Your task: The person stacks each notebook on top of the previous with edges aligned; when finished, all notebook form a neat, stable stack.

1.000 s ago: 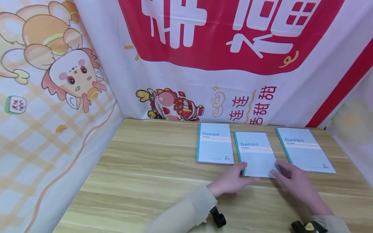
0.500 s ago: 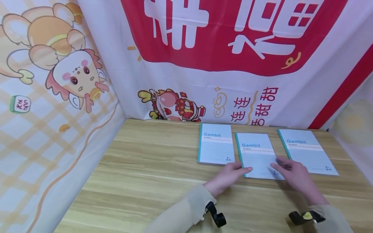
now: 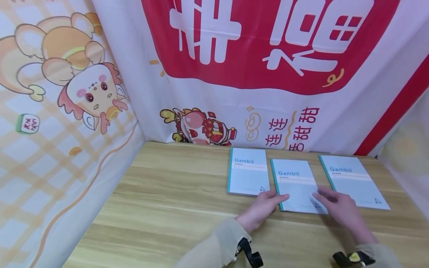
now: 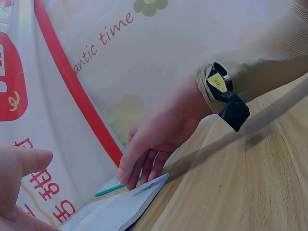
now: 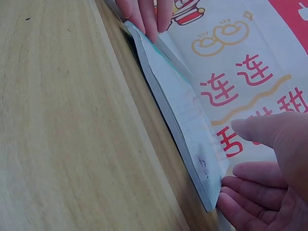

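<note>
Three white notebooks with teal spines lie in a row on the wooden table. Both my hands are at the middle notebook [image 3: 295, 186]. My left hand [image 3: 261, 208] touches its spine side near the lower left corner, the thumb reaching over the cover. In the left wrist view that thumb looks raised off the cover. My right hand [image 3: 342, 208] has its fingertips against the right edge near the lower corner; the right wrist view shows the thumb [image 5: 255, 130] apart from the cover. The left notebook [image 3: 249, 171] and the right notebook [image 3: 355, 182] lie flat on either side.
Wooden table [image 3: 161, 193] extends to the left and front of the notebooks. A printed white and red cloth [image 3: 201, 89] hangs along the back edge, and a patterned cloth [image 3: 110, 160] borders the left side. Each wrist wears a black strap mount [image 3: 249, 253].
My left hand has shifted slightly so its thumb now lies over the middle notebook's left edge. My right hand stays at the right edge. The notebooks hold about the same places; the head view tilts slightly.
</note>
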Motion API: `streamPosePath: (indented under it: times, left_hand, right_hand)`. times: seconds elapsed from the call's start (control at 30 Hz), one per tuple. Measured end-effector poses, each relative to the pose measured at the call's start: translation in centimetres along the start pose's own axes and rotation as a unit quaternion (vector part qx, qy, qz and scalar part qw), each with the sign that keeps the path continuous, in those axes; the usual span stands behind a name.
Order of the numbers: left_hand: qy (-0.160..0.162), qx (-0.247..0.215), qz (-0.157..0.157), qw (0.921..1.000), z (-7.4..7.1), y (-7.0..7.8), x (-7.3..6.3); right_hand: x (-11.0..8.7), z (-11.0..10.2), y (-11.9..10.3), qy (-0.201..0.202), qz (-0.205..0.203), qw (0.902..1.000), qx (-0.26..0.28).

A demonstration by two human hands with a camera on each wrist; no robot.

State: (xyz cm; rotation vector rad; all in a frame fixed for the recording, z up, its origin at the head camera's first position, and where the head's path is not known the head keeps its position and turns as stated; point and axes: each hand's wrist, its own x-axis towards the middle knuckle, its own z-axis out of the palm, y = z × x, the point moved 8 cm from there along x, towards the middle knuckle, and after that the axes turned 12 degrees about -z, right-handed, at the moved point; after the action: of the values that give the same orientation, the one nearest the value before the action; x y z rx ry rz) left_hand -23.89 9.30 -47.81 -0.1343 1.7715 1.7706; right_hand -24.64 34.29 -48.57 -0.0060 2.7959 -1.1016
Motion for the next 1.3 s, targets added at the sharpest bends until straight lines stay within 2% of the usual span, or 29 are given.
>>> streamPosePath:
  times: [0.2,0.37,0.47,0.57,0.7,0.83,1.07,1.3]
  left_hand:
    - [0.031,-0.005,0.0,0.9995,0.0,0.2,-0.3]
    - [0.027,-0.005,0.004,0.9996,0.0,0.2,-0.1]
    - [0.023,-0.001,0.018,0.9996,0.0,0.3,0.0]
    - [0.039,0.0,0.023,0.999,0.0,0.3,0.1]
    - [0.063,0.004,0.018,0.9979,-0.1,0.3,0.6]
    - [0.073,0.012,0.025,0.9969,-0.3,0.3,1.5]
    - [0.067,-0.037,0.033,0.9965,0.5,-0.1,2.9]
    - [0.08,-0.065,0.051,0.9933,0.5,-0.1,2.9]
  right_hand:
    - [-0.1,0.0,0.3,0.007,0.015,0.9998,0.015]
    - [-0.2,0.0,0.6,0.003,0.024,0.9993,0.03]
    - [-0.2,-0.1,0.7,0.001,0.026,0.999,0.037]
    - [-0.1,-0.1,0.8,-0.001,0.029,0.9987,0.041]
    - [-0.1,-0.2,0.9,-0.008,0.035,0.9983,0.046]
    - [0.0,-0.3,1.4,-0.013,0.049,0.997,0.058]
    - [0.1,-0.4,2.4,-0.01,0.076,0.9943,0.073]
    - [0.3,-0.4,2.3,-0.013,0.072,0.9945,0.075]
